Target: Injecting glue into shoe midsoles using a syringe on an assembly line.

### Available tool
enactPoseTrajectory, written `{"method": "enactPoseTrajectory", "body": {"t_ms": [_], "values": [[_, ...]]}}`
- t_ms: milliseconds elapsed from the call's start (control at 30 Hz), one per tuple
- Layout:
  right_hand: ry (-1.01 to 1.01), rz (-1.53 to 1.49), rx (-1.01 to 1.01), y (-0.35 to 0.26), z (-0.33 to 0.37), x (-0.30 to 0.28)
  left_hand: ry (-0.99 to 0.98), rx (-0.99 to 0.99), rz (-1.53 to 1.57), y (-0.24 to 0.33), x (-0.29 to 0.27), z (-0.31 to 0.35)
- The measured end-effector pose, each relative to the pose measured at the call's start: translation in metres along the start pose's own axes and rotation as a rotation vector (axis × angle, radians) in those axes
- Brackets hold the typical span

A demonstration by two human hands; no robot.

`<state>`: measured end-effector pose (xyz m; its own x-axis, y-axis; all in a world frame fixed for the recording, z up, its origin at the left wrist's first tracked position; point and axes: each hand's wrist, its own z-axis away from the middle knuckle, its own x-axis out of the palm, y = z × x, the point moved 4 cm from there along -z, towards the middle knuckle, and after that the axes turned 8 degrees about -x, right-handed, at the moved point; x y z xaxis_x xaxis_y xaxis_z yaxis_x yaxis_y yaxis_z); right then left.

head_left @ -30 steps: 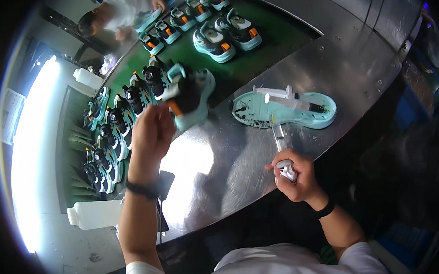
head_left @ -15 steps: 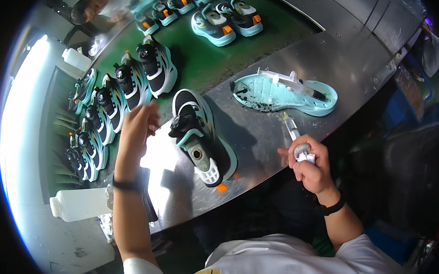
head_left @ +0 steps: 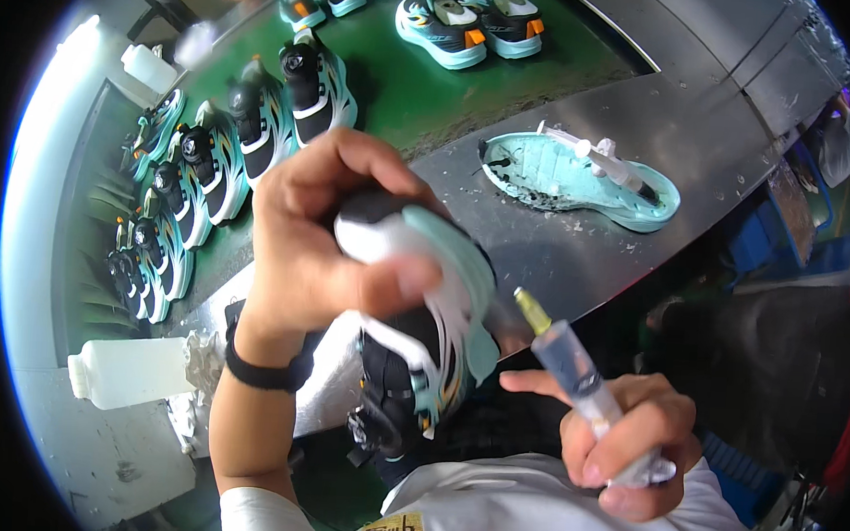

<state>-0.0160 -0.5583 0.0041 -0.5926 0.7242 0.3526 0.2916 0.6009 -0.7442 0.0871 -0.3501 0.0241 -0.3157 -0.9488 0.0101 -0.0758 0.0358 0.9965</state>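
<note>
Gripping a black-and-teal shoe (head_left: 421,342) in the left hand (head_left: 320,250), clutching a clear syringe (head_left: 573,379) in the right hand (head_left: 617,449) just beside that shoe, teal sole (head_left: 583,182) lying beyond it on the metal surface (head_left: 701,136)

- The held shoe (head_left: 421,333) is the landmark, raised close to the person's chest, nearer than the steel table (head_left: 701,136).
- The left hand (head_left: 320,246) wraps over its upper end from the left.
- The right hand (head_left: 618,439) is to its lower right, and its syringe (head_left: 560,354) tip sits just beside the shoe.
- Behind it and to the right, a shoe sole (head_left: 583,178) lies on the table, a second syringe (head_left: 603,161) on top.
- Behind and left, a row of shoes (head_left: 220,149) lies on the conveyor belt (head_left: 396,81).
- Far left, a plastic bottle (head_left: 131,370) lies on its side.
</note>
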Motion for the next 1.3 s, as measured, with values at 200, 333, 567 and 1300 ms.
{"method": "enactPoseTrajectory", "body": {"t_ms": [200, 333, 567, 1300], "values": [[-0.114, -0.180, 0.055, 0.005, -0.020, 0.016, -0.262, 0.239, -0.113, 0.009, 0.007, 0.007], [-0.107, -0.184, 0.049, 0.004, -0.021, 0.018, -0.375, 0.373, -0.150, 0.012, 0.010, 0.008], [-0.068, -0.168, 0.106, 0.004, -0.019, 0.011, -0.374, 0.341, -0.166, 0.012, 0.017, 0.005], [-0.118, -0.370, 0.296, 0.060, 0.004, -0.002, -0.130, 0.161, 0.194, -0.048, -0.037, 0.006]]}}
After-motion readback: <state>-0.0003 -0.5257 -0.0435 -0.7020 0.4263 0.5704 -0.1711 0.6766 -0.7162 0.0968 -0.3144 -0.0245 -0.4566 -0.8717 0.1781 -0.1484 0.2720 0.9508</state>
